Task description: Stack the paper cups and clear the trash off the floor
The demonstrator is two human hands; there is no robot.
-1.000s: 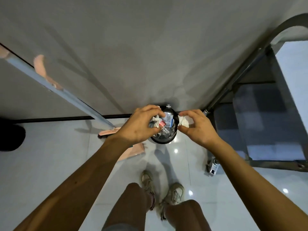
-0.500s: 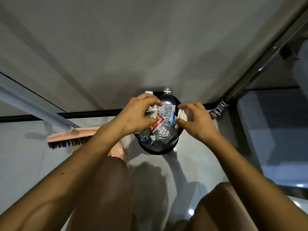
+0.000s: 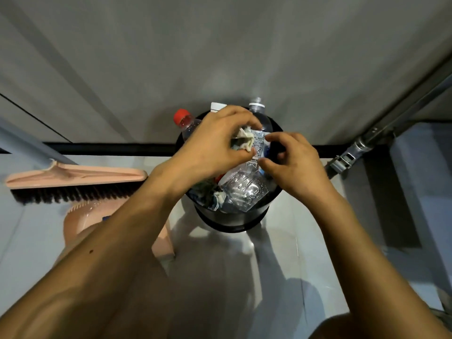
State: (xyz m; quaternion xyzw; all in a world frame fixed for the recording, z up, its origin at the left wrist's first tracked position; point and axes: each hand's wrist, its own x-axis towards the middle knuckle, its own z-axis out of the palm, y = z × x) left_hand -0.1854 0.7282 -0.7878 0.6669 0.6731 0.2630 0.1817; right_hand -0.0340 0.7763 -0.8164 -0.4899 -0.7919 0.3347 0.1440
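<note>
Left hand (image 3: 215, 148): fingers and thumb clamped round the crumpled paper (image 3: 242, 140)
Crumpled paper: over the bin (image 3: 230, 221), toward its 12 o'clock rim
Right hand (image 3: 296, 167): at the left hand's 3 o'clock, just beside it; fingers curled, thumb and forefinger apart; whether it holds anything, cannot tell
Bin: black, on the floor; bottles and wrappers inside
Broom (image 3: 73, 182): at the bin's 9 o'clock; pink dustpan (image 3: 80, 221) below it

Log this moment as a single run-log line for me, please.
phase: binning trash | left hand: grips crumpled paper over bin | right hand: over bin, apparently empty | bin: nearly full
</note>
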